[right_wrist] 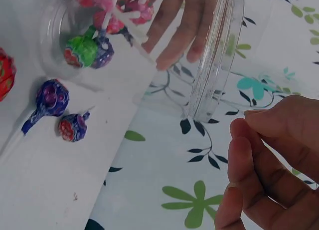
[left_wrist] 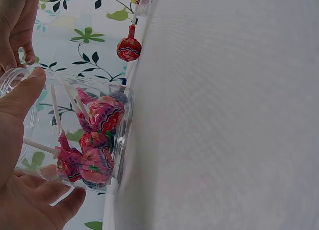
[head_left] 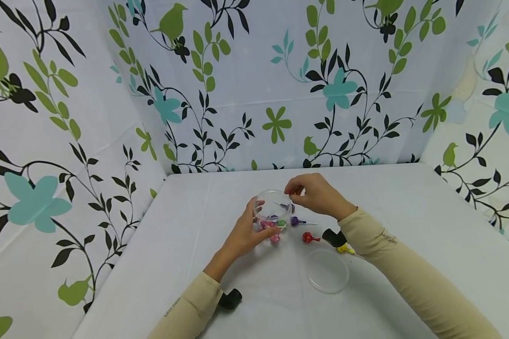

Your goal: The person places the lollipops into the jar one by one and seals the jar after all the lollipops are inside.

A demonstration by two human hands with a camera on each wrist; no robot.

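My left hand grips a clear plastic jar standing on the white table, thumb on one side and fingers on the other. Several pink and red wrapped lollipops and a green one lie inside the jar. My right hand hovers just above the jar's rim. Its fingers are curled, thumb and forefinger close together, and nothing shows between them. Two purple lollipops lie on the table beside the jar, and a red one lies nearer to me.
The jar's clear round lid lies flat on the table below my right forearm. A yellow lollipop lies by my right wrist, partly hidden. Floral-patterned walls close the table in at the back and on both sides.
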